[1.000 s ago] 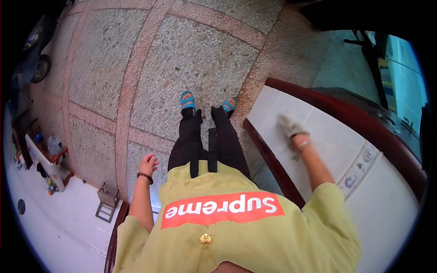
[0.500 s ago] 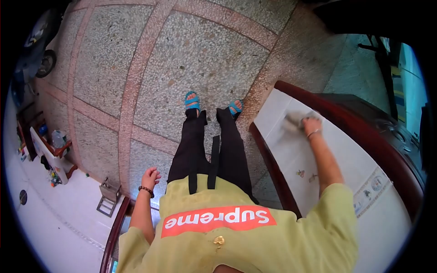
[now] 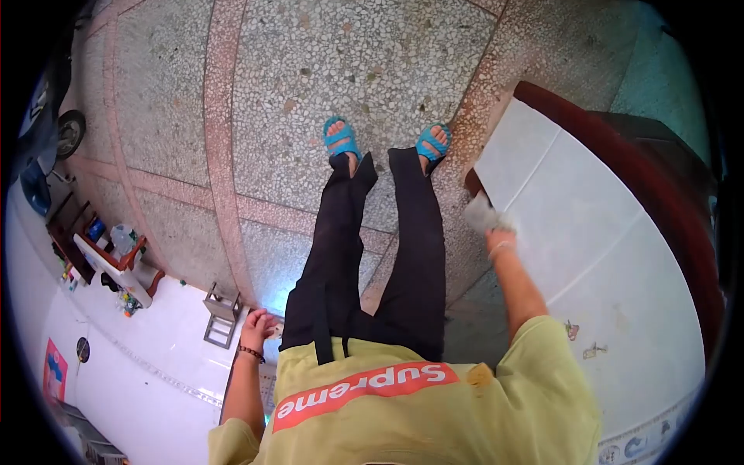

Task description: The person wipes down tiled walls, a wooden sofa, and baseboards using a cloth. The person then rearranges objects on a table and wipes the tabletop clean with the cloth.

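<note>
Cloth [image 3: 479, 213], pale grey: was bunched in the right hand [image 3: 501, 237] at the near edge of the white table [image 3: 589, 225], just below the corner. Showed soft and blurred, with folds hard to make out, and covered part of the edge. Was gripped from the wrist side, with most fingers lost against the cloth; could not tell how firmly pinched, nor how much of the underside met the table.

Beyond, saw the dark red rim [image 3: 597, 143] curve into shadow. Nearer, on the white top, made out two small prints [image 3: 594, 351], too faint to read, and a patterned strip [image 3: 635, 446] cut off below.

Found the left hand [image 3: 257, 328] beside the black trousers [image 3: 333, 248], well apart from the cloth, fingers loosely curled; could not tell whether anything lay hidden in the palm.

Saw blue sandals [image 3: 341, 138] on the speckled floor [image 3: 341, 62], and a yellow-green shirt [image 3: 465, 418] cut off at the bottom. At far left, made out a wheel [image 3: 70, 134], the rest swallowed by darkness.
</note>
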`<state>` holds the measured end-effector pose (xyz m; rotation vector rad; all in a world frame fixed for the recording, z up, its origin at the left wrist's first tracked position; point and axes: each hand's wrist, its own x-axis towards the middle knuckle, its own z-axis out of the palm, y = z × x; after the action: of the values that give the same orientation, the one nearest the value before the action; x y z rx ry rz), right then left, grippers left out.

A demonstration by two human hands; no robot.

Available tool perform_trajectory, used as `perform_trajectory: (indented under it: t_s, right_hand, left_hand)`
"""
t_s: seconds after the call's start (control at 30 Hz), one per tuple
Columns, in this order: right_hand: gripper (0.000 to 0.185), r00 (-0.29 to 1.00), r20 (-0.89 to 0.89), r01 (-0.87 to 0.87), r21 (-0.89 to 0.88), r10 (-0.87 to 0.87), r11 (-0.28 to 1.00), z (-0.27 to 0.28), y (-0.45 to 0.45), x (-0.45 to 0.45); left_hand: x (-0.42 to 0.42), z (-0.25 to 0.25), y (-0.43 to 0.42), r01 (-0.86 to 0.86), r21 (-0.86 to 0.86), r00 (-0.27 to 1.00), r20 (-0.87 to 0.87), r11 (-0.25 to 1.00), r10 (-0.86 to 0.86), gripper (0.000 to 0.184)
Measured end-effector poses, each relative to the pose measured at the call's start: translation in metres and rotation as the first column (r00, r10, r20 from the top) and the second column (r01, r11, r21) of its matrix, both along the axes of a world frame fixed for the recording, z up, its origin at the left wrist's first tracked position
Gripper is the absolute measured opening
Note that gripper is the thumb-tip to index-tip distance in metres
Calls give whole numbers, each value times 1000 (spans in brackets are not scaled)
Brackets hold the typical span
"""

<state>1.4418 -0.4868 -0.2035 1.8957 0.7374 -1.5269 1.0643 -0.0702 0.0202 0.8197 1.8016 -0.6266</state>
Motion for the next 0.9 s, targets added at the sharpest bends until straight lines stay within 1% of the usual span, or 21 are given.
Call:
perform_trajectory:
  t_s: [0.03, 0.07, 0.1, 0.17, 0.23, 0.3, 0.33, 0.37, 0.4, 0.47, 0.57, 0.6, 0.63, 0.67, 0.7, 0.77, 0.8, 0.87, 0.9]
  right_hand:
    - [24, 998, -56, -24, 1, 24, 1000, 9, -7, -24]
    - [25, 994, -103, -48, 4, 48, 999, 16, -8, -37]
    - [25, 995, -93, -43, 4, 43, 999, 20, -7, -35]
    - [23, 991, -128, -26, 49, 32, 998, 25, -3, -17]
    - [21, 997, 72, -19, 41, 17, 999, 16, 11, 22]
    - [19, 974, 220, -63, 38, 53, 997, 0, 24, 85]
    - [20, 934, 341, -144, 71, 112, 987, -11, 26, 119]
    - [21, 884, 455, -149, 61, 106, 987, -12, 41, 155]
    - [20, 834, 537, -203, 92, 124, 975, -17, 48, 185]
    - [19, 837, 546, -154, 156, 45, 976, -33, 54, 223]
    - [17, 882, 469, -116, 128, 43, 985, -61, 45, 214]
    - [17, 904, 418, -138, 93, 88, 986, -69, 42, 197]
    - [17, 923, 361, -164, 59, 132, 985, -76, 39, 171]
    - [17, 963, 236, -141, 24, 132, 990, -82, 34, 142]
    - [18, 966, 169, -211, 71, 197, 975, -100, 8, 100]
    - [23, 982, -51, -183, 12, 183, 983, -81, 7, 30]
    - [24, 978, -97, -185, 23, 187, 982, -71, 2, 1]
    - [24, 959, -251, -133, 5, 130, 991, -55, -4, -23]
    - [24, 960, -248, -134, 4, 131, 991, -47, -5, -23]
  left_hand:
    - [10, 4, -3, -44, -3, 999, 18, 999, 45, 20]
    - [11, 4, -6, -39, -13, 999, -7, 999, 39, 20]
    - [14, 6, -8, -12, -31, 1000, -22, 999, 11, 19]
    - [12, 6, -11, 16, -52, 999, -29, 999, -18, 19]
    - [13, 6, -11, 6, -50, 999, -43, 999, -8, 20]
    - [14, 5, -8, -31, -35, 999, -41, 999, 30, 21]
    - [14, 5, -6, -30, -29, 999, -33, 999, 29, 21]
    - [14, 3, -3, -38, -12, 999, -34, 999, 37, 21]
    - [13, 2, -1, -44, 4, 998, -40, 999, 44, 21]
    - [14, -2, 1, -20, 19, 998, -55, 1000, 21, 21]
    - [20, -6, -2, -1, 15, 993, -114, 1000, 3, 21]
    - [31, -7, -5, 36, -18, 987, -157, 999, -38, 22]
    - [23, -11, -6, 71, -58, 984, -160, 996, -80, 22]
    - [14, -12, -8, 104, -98, 979, -162, 990, -119, 22]
    - [14, -14, -8, 105, -109, 977, -175, 989, -123, 22]
    - [14, -14, -8, 48, -108, 983, -173, 993, -66, 23]
    - [17, -12, -8, 46, -107, 981, -184, 993, -65, 23]
    - [24, -7, -6, -15, -63, 980, -200, 998, 2, 23]
    - [26, -4, -4, -16, -64, 980, -197, 998, 3, 23]
